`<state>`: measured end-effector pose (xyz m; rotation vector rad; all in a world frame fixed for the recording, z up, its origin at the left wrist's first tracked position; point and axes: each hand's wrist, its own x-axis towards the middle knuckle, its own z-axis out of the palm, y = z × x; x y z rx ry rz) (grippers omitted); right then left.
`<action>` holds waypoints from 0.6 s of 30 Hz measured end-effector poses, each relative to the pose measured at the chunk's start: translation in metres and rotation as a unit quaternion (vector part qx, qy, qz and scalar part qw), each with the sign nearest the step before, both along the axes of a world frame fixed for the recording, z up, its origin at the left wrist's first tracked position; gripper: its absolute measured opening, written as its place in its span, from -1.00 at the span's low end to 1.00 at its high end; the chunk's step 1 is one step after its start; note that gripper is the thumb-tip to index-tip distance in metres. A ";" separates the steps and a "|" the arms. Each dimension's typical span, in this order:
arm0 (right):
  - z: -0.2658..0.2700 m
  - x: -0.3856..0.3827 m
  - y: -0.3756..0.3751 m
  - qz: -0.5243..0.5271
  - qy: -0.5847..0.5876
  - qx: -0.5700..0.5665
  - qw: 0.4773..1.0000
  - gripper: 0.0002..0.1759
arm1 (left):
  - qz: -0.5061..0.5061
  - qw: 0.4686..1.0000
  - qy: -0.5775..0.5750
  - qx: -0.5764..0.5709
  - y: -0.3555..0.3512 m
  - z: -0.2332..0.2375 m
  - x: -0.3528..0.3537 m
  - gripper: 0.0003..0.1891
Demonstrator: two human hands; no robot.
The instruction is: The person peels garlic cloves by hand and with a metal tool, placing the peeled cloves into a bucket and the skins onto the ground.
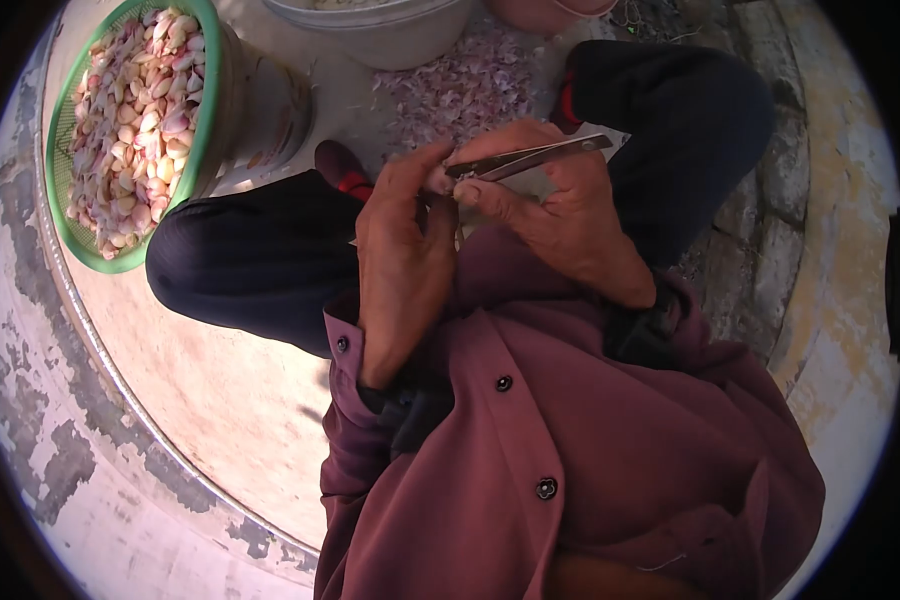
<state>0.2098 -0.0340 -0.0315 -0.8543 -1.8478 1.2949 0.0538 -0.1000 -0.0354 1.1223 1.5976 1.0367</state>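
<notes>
Garlic clove (438, 181), head view: we observe it pinched in the fingertips of the left hand (402, 245), partly hidden by them. Our right hand (575, 220) grasps metal tweezers (535, 156), tips at the clove. Beyond the grip, we note pinkish peelings (460, 88) scattered on the ground and, farther off, a pale bucket (395, 40). Left of the grip, we log a green-rimmed basket (211, 80) filled with more cloves (135, 130).

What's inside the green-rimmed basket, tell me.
Garlic cloves, some pale, some pinkish, fill the green-rimmed basket. Only the upper cloves show; they cover whatever lies deeper, including the basket's floor.
</notes>
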 end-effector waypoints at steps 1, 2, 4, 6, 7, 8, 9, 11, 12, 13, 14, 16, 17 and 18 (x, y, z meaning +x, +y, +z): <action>-0.001 -0.001 0.000 -0.006 -0.006 0.003 1.000 -0.75 | -0.002 1.000 0.011 -0.007 0.000 0.002 0.001 -0.65; -0.001 -0.001 -0.001 -0.012 -0.013 0.007 1.000 -0.76 | -0.001 1.000 0.011 -0.007 0.000 0.003 0.002 -0.65; 0.005 0.000 0.000 -0.016 -0.042 0.051 0.998 -0.77 | 0.005 0.998 -0.035 -0.049 0.001 0.004 0.003 -0.66; 0.006 0.000 0.000 -0.022 -0.074 0.095 0.992 -0.78 | 0.000 0.998 -0.035 -0.050 0.001 0.000 0.002 -0.67; 0.005 -0.002 0.000 -0.027 -0.067 0.118 0.990 -0.82 | -0.004 0.998 -0.034 -0.052 0.001 -0.002 0.002 -0.67; 0.005 -0.003 0.001 -0.032 -0.059 0.141 0.988 -0.85 | -0.005 0.998 -0.035 -0.052 0.001 -0.002 0.002 -0.67; 0.001 -0.002 0.001 -0.033 -0.059 0.141 0.988 -0.85 | -0.006 0.998 -0.042 -0.051 0.000 -0.001 0.002 -0.68; -0.006 0.001 -0.001 -0.017 -0.022 0.080 0.996 -0.81 | -0.004 0.998 -0.049 -0.050 -0.001 0.001 0.003 -0.68; -0.005 0.001 -0.002 -0.016 -0.021 0.079 0.997 -0.81 | -0.006 0.997 -0.042 -0.057 -0.002 0.002 0.004 -0.69; -0.003 0.001 -0.004 -0.026 -0.010 0.004 1.000 -0.83 | -0.009 0.997 -0.036 -0.064 -0.002 0.003 0.004 -0.69; -0.002 0.001 -0.005 -0.037 0.000 -0.072 0.997 -0.84 | -0.009 0.997 -0.036 -0.065 -0.002 0.001 0.003 -0.69; -0.004 0.000 -0.005 -0.044 0.019 -0.111 0.993 -0.84 | -0.028 1.000 -0.002 -0.014 -0.002 -0.005 0.001 -0.67; -0.006 0.000 -0.005 -0.052 0.039 -0.149 0.987 -0.84 | -0.028 0.999 -0.004 -0.013 -0.002 -0.005 0.001 -0.67; -0.007 0.001 -0.006 -0.053 0.038 -0.149 0.987 -0.84 | -0.029 0.998 -0.048 -0.036 -0.003 -0.003 0.000 -0.68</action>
